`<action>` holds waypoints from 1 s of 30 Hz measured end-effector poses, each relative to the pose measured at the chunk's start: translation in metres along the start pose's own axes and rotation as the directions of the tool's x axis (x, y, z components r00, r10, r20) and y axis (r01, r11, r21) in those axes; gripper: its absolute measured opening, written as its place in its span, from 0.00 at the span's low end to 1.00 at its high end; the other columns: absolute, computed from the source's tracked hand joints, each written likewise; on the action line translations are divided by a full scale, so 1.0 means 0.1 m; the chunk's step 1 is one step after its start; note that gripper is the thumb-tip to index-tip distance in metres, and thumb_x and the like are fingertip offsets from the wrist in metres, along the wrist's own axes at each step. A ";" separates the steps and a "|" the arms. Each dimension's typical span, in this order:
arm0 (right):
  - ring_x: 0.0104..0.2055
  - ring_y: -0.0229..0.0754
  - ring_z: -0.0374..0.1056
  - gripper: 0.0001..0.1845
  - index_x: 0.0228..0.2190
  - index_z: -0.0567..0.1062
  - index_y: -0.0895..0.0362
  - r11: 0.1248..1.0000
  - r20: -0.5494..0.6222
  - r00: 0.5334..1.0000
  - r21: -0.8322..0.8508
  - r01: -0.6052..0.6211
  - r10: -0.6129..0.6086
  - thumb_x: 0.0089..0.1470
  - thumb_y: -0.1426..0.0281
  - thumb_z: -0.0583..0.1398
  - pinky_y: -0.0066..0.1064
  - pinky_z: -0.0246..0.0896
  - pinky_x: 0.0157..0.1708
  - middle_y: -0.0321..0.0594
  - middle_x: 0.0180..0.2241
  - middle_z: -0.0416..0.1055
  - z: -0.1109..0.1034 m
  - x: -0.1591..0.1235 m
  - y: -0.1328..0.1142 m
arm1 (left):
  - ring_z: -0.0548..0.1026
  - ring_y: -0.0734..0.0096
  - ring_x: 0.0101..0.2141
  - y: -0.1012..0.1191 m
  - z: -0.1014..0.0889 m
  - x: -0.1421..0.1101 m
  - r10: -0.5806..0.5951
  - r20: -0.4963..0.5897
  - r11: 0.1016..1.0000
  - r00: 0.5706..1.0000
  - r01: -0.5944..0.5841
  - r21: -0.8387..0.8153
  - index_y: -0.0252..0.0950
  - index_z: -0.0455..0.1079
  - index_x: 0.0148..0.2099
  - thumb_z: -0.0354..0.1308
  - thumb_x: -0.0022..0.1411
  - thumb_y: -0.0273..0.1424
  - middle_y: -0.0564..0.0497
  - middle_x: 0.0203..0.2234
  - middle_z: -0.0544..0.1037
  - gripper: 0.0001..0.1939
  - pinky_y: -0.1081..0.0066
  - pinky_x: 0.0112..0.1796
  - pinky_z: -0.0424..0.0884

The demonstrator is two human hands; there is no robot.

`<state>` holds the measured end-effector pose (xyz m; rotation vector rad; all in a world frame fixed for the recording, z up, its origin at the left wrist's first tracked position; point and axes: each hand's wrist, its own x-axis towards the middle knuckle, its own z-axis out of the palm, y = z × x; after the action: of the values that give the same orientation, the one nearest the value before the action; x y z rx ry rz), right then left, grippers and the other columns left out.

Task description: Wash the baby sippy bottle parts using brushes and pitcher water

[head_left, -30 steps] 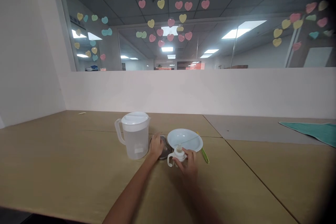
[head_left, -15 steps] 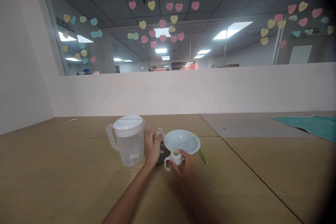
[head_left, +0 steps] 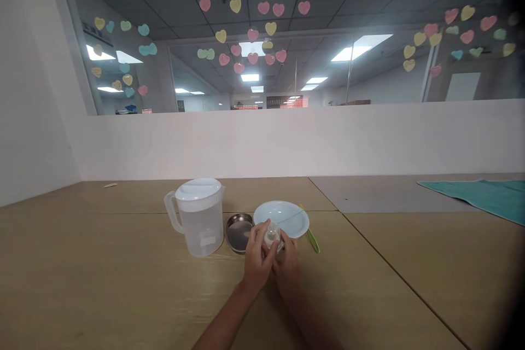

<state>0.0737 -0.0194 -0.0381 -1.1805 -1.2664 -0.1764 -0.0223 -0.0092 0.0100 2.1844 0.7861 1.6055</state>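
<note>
Both hands meet over the table in front of the white bowl [head_left: 275, 212]. My left hand [head_left: 257, 262] closes around a clear dome cap [head_left: 272, 229], which sits over the nipple of a baby bottle top. My right hand [head_left: 288, 262] grips the white baby bottle top [head_left: 269, 241] from the right side. Its side handle, seen earlier, is hidden by my fingers. Left of my hands lies a shallow round metal tin [head_left: 238, 234]. Whether the cap is pressed fully down cannot be made out.
A clear plastic pitcher [head_left: 204, 229] with a white lid stands on the left. A green-handled brush or utensil [head_left: 313, 241] leans at the bowl's right rim. A teal cloth [head_left: 484, 197] lies at the far right. A low wall [head_left: 246, 145] runs behind the table.
My left hand has moved right and down from over the metal tin, bringing the clear cap onto the bottle top in my right hand. The tin is now uncovered.
</note>
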 end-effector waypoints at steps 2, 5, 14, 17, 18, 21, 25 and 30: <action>0.46 0.49 0.64 0.25 0.50 0.62 0.57 1.000 0.009 1.000 -0.010 0.001 -0.001 0.54 0.59 0.57 0.42 0.63 0.42 0.50 0.45 0.68 -0.01 0.01 -0.03 | 0.64 0.62 0.53 -0.02 0.01 -0.03 -0.020 -0.001 1.000 1.000 0.020 -0.017 0.39 0.56 0.60 0.52 0.62 0.33 0.44 0.53 0.65 0.25 0.64 0.52 0.60; 0.47 0.50 0.63 0.26 0.50 0.60 0.58 1.000 -0.001 1.000 -0.011 0.002 -0.002 0.54 0.60 0.56 0.44 0.62 0.43 0.52 0.46 0.66 -0.02 0.01 -0.08 | 0.64 0.62 0.53 -0.05 0.00 -0.08 -0.036 -0.003 0.998 0.999 0.036 -0.053 0.38 0.56 0.61 0.52 0.62 0.33 0.44 0.54 0.66 0.26 0.64 0.52 0.59; 0.43 0.49 0.64 0.20 0.47 0.62 0.58 0.998 0.039 0.997 0.028 -0.062 0.061 0.55 0.61 0.53 0.43 0.60 0.41 0.49 0.42 0.67 -0.03 -0.02 -0.11 | 0.66 0.62 0.51 -0.07 -0.01 -0.12 -0.072 0.040 0.983 0.997 0.078 -0.165 0.37 0.57 0.61 0.50 0.63 0.35 0.44 0.53 0.68 0.24 0.65 0.51 0.60; 0.42 0.49 0.64 0.20 0.45 0.63 0.58 0.997 0.011 0.998 0.013 -0.070 0.069 0.54 0.60 0.53 0.42 0.59 0.40 0.48 0.41 0.68 -0.02 -0.02 -0.13 | 0.66 0.62 0.50 -0.06 -0.03 -0.11 -0.079 0.039 0.982 0.996 0.084 -0.169 0.36 0.58 0.60 0.50 0.63 0.35 0.44 0.51 0.69 0.24 0.64 0.51 0.60; 0.42 0.49 0.64 0.20 0.45 0.63 0.58 0.998 -0.002 0.998 0.007 -0.068 0.068 0.54 0.60 0.53 0.42 0.59 0.40 0.48 0.41 0.68 -0.02 -0.02 -0.13 | 0.67 0.62 0.49 -0.05 -0.03 -0.11 -0.081 0.043 0.982 0.996 0.087 -0.165 0.36 0.58 0.60 0.49 0.63 0.35 0.44 0.51 0.69 0.24 0.64 0.50 0.60; 0.42 0.49 0.64 0.19 0.45 0.63 0.58 0.999 -0.019 0.998 -0.009 -0.052 0.052 0.55 0.60 0.52 0.41 0.59 0.39 0.49 0.40 0.68 0.00 -0.02 -0.14 | 0.67 0.63 0.47 -0.05 -0.04 -0.10 -0.079 0.063 0.985 0.995 0.087 -0.149 0.37 0.57 0.61 0.48 0.64 0.35 0.44 0.49 0.70 0.23 0.64 0.49 0.61; 0.41 0.49 0.64 0.17 0.43 0.63 0.57 0.998 -0.003 1.000 -0.064 -0.020 0.020 0.55 0.60 0.52 0.42 0.58 0.40 0.48 0.39 0.68 -0.04 0.00 -0.13 | 0.68 0.62 0.46 -0.09 -0.03 -0.10 -0.061 0.071 0.990 0.996 0.069 -0.121 0.37 0.56 0.61 0.47 0.64 0.36 0.44 0.48 0.70 0.24 0.62 0.48 0.62; 0.44 0.50 0.64 0.19 0.44 0.63 0.57 0.981 0.079 0.989 -0.139 0.135 -0.125 0.54 0.59 0.53 0.44 0.56 0.42 0.49 0.43 0.67 -0.18 0.02 -0.04 | 0.65 0.58 0.52 -0.20 -0.03 -0.19 0.006 0.112 0.997 0.994 0.002 -0.072 0.38 0.48 0.64 0.48 0.64 0.37 0.42 0.53 0.66 0.29 0.58 0.51 0.61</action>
<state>0.0831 -0.0340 -0.0312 -1.2355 -1.4126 -0.3306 -0.0341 -0.0047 -0.0143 2.2033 0.6826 1.4737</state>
